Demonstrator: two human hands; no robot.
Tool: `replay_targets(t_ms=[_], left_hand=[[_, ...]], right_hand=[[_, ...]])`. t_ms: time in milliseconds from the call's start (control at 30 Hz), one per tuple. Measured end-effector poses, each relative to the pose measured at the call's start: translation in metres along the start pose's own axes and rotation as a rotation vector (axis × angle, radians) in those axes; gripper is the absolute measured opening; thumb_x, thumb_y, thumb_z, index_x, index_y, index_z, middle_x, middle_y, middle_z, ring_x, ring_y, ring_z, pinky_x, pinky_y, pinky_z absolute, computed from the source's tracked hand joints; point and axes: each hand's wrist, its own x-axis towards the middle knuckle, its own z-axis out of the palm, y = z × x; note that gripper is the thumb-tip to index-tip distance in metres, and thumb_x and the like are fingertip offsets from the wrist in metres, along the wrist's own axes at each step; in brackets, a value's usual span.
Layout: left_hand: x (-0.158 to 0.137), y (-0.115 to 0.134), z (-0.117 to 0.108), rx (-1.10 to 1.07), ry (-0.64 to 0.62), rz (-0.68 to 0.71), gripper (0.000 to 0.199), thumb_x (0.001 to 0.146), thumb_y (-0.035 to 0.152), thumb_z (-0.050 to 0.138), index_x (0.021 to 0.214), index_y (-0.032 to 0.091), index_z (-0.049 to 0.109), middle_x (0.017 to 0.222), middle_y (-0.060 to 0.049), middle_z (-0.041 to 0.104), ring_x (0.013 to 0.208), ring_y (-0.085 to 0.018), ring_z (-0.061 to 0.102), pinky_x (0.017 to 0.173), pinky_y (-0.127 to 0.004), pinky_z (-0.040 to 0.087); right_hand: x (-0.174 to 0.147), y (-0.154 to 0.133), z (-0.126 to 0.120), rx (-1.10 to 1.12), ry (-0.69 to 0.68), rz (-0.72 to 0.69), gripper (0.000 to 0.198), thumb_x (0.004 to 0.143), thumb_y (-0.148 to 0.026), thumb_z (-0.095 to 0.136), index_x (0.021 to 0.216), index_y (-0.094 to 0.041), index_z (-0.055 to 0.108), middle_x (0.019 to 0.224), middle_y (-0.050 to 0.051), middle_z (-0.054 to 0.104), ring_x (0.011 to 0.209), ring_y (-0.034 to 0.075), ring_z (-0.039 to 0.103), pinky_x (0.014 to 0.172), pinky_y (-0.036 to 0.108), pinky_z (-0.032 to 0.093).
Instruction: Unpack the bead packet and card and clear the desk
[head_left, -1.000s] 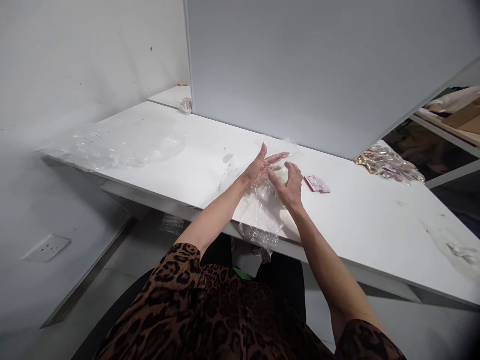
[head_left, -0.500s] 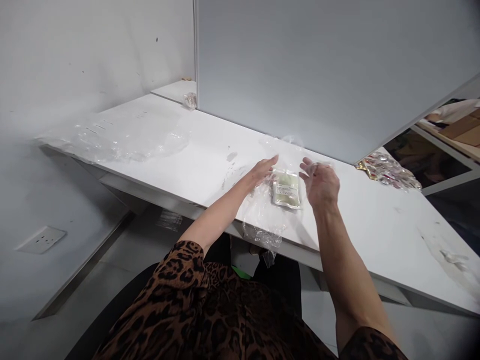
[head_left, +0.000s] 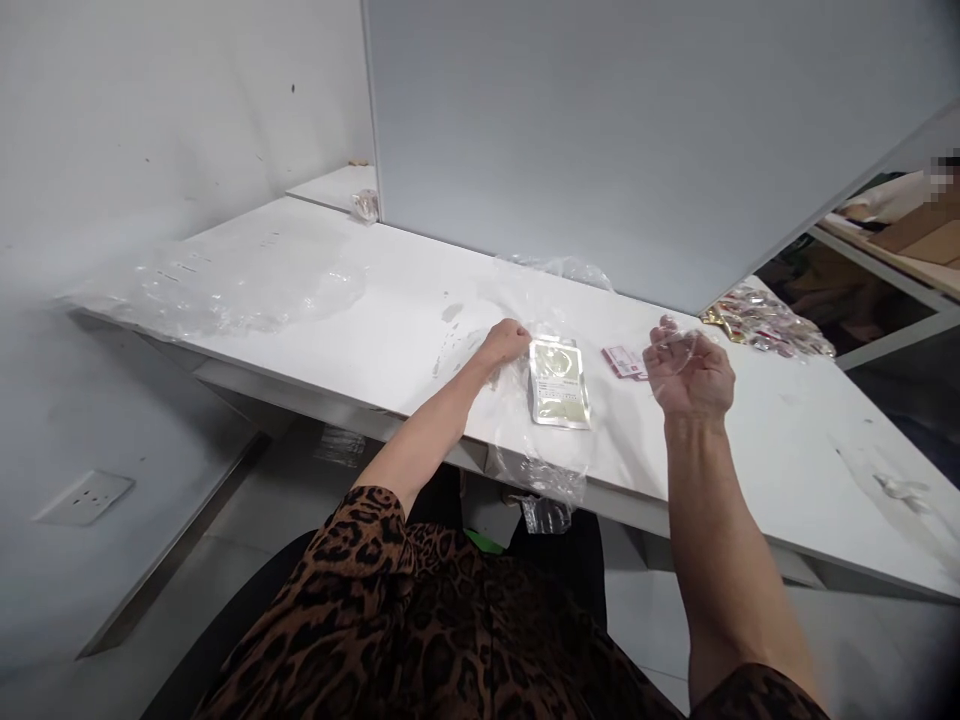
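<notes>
A silver-edged, pale green sachet [head_left: 561, 384] with printed text lies flat on the white table, on a sheet of clear plastic film [head_left: 517, 425]. My left hand [head_left: 504, 345] is closed beside the sachet's upper left corner. Its fingertips are hidden, so what they pinch does not show. Palm up and to the right of the sachet, my right hand [head_left: 690, 372] has curled fingers with clear plastic wrap [head_left: 677, 345] in them. Between that hand and the sachet lie small pink-and-white printed cards [head_left: 621, 362], partly covered by the hand.
A large clear plastic bag [head_left: 247, 290] spreads over the table's left end. Shiny wrapped packets [head_left: 772, 322] are heaped at the right, beside the grey panel [head_left: 600, 140]. A crumpled clear packet [head_left: 365, 206] sits at the back corner. Plastic film hangs over the front edge.
My right hand has moved right, away from the sachet, uncovering the pink cards. The sachet now lies straighter and more exposed. My left hand has closed and drawn slightly left.
</notes>
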Motion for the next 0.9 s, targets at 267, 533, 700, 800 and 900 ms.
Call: replay_targets(t_ms=[267,533,700,800,900], left_hand=[[-0.004,0.027,-0.012,-0.387,-0.064,-0.072,0.015,0.095,0.016,0.059,0.081,0.016,0.056,0.069,-0.001,0.062,0.060,-0.011,0.059,0.073,-0.029,0.053],[-0.002,0.019,-0.007,-0.583,-0.144,-0.176,0.012,0.098,0.018,0.057,0.087,0.014,0.057,0.082,-0.009,0.072,0.070,-0.017,0.070,0.078,-0.034,0.057],[0.003,0.013,-0.005,-0.572,-0.165,-0.215,0.018,0.102,0.019,0.050,0.092,0.011,0.063,0.075,-0.008,0.071,0.065,-0.015,0.067,0.075,-0.029,0.056],[0.003,0.012,-0.004,-0.584,-0.234,-0.195,0.022,0.103,0.020,0.046,0.092,0.011,0.064,0.073,-0.008,0.071,0.067,-0.016,0.069,0.074,-0.028,0.055],[0.001,0.013,-0.004,-0.605,-0.282,-0.179,0.025,0.104,0.021,0.044,0.095,0.010,0.064,0.079,-0.010,0.074,0.070,-0.016,0.070,0.074,-0.028,0.055]], right_hand=[[-0.019,0.019,-0.022,-0.645,0.387,-0.277,0.026,0.079,-0.023,0.066,0.104,-0.021,0.058,0.116,0.005,0.062,0.108,0.018,0.060,0.094,0.039,0.054],[-0.081,0.064,0.018,-1.171,-0.139,-0.818,0.044,0.090,-0.047,0.057,0.129,-0.027,0.059,0.148,0.013,0.046,0.146,0.036,0.035,0.115,0.068,0.033],[-0.104,0.068,0.032,-1.229,-0.250,-0.826,0.041,0.090,-0.049,0.056,0.128,-0.032,0.060,0.148,0.010,0.047,0.149,0.039,0.030,0.120,0.071,0.024],[-0.107,0.076,0.037,-1.239,-0.426,-0.728,0.054,0.092,-0.052,0.055,0.142,-0.032,0.050,0.155,0.010,0.043,0.151,0.037,0.029,0.122,0.069,0.024],[-0.094,0.088,0.033,-1.228,-0.377,-0.530,0.080,0.088,-0.061,0.060,0.154,-0.024,0.034,0.160,0.018,0.034,0.151,0.039,0.028,0.118,0.071,0.027]])
